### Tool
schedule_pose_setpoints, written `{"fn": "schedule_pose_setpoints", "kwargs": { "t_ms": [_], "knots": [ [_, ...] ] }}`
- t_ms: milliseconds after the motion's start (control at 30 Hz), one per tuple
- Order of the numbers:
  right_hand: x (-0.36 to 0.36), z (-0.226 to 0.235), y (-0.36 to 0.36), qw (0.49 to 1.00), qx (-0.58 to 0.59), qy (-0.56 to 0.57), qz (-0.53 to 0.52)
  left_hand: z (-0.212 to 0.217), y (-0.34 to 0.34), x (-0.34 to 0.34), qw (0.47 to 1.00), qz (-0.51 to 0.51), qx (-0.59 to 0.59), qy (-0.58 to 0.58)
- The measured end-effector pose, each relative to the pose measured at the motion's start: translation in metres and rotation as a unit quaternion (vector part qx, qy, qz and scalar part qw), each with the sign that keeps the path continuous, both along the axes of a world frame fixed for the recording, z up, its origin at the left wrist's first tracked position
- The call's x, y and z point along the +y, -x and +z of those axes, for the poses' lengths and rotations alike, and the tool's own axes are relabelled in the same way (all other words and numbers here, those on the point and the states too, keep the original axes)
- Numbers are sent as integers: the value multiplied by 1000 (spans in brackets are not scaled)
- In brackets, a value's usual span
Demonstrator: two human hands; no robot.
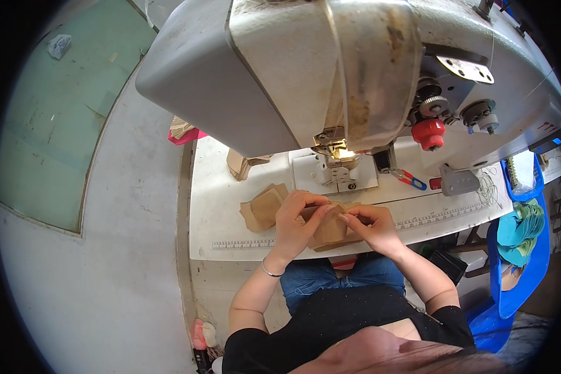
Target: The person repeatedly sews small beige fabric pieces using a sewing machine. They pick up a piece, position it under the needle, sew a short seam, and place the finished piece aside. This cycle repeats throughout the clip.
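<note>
Both hands are at the front edge of a sewing machine's white table, just below the needle area. A tan piece of sheet material (330, 232), cloth or leather, is between them. My left hand (298, 219) pinches its upper left edge between thumb and fingers. Opposite it, my right hand (375, 227) pinches the upper right edge, with the fingertips of both hands close together. More tan cut pieces (262, 209) lie beside my left hand, and another small stack (242, 163) rests farther back. The sewing machine (338, 165) stands beyond my hands, its lamp lit.
Red-and-blue thread snips (410, 180) lie right of the needle plate. A printed ruler scale (442, 215) runs along the table's front. At the right hang blue bins (497, 280), one with teal pieces (518, 227). A pale wall (137, 249) borders the table's left side.
</note>
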State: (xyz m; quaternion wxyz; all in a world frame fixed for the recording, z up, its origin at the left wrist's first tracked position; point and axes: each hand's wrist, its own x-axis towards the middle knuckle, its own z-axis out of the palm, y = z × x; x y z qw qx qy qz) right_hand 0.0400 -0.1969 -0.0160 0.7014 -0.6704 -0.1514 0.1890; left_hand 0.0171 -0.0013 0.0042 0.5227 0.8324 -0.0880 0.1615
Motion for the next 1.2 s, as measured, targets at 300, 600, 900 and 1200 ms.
{"fn": "schedule_pose_setpoints", "kwargs": {
  "t_ms": [300, 600, 900, 1200],
  "knots": [
    [5, -3, -5, 997, -55, -23, -41, -5, -4, -9, 898, -54, 244, 363],
    [18, 35, -34, 999, -23, -25, -9, 24, -44, 2, 939, -31, 157, 303],
    [33, 37, -49, 998, -3, -40, -39, 26, -82, 20, 912, -82, 195, 352],
    [34, 34, -48, 999, -21, -40, -27, 26, -87, 21, 912, -83, 191, 354]
  ]
}}
